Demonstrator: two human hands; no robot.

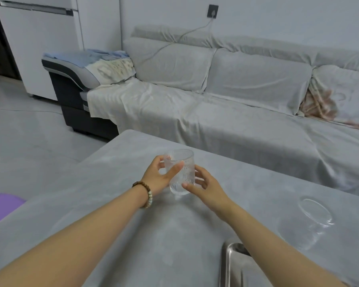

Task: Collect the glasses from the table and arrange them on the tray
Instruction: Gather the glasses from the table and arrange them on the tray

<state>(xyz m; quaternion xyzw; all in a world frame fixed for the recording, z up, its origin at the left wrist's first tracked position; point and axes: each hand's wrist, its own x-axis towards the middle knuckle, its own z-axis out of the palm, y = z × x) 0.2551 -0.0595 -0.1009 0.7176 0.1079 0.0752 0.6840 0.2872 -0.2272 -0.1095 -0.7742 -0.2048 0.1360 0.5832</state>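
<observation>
A clear ribbed glass (pixel 181 172) stands upright near the middle of the grey table (pixel 116 224). My left hand (pixel 161 175) grips its left side, thumb across the front. On the other side, my right hand (pixel 203 186) touches it low down, fingers spread around the base. A second clear glass (pixel 307 222) stands on the table at the right, apart from both hands. A metal tray (pixel 229 266) shows only its corner at the bottom edge, partly hidden under my right forearm.
A grey covered sofa (pixel 236 104) runs behind the table's far edge. A white fridge (pixel 39 44) stands at the back left. A purple mat (pixel 0 206) lies on the floor beside the table's left edge.
</observation>
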